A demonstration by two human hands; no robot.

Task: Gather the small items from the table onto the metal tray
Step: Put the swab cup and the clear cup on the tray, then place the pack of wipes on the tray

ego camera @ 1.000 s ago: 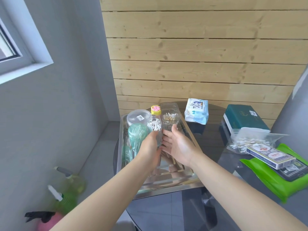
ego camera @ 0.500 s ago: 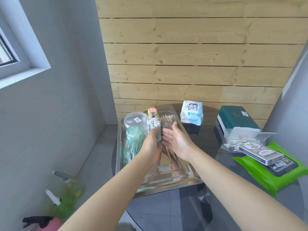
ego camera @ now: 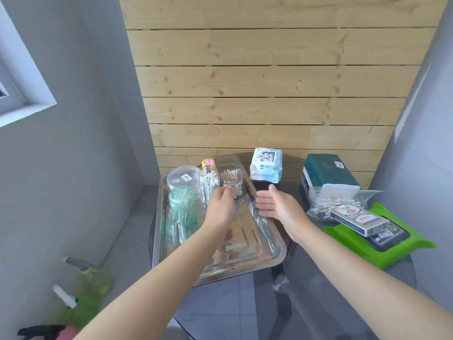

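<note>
The metal tray (ego camera: 269, 251) lies on the left half of the dark glass table. At its far end stand a clear box of wooden cotton swabs (ego camera: 231, 179), a clear tube of white swabs (ego camera: 209, 182), a round clear lidded container (ego camera: 182, 177) and a green ribbed container (ego camera: 182, 207). My left hand (ego camera: 220, 207) hovers over the tray just in front of the swab box, fingers loosely curled, holding nothing. My right hand (ego camera: 279, 204) is open and flat, above the tray's right rim.
On the table to the right lie a blue-white wipes pack (ego camera: 266, 165), a dark green box (ego camera: 328, 173), a bag of cotton swabs (ego camera: 335, 200), a card deck (ego camera: 358, 218) on a green wipes pack (ego camera: 382, 246). Spray bottles (ego camera: 81, 290) stand on the floor at left.
Both hands have let go of the swab containers. My right hand has pulled away to the right and opened flat; my left hand has eased back slightly.
</note>
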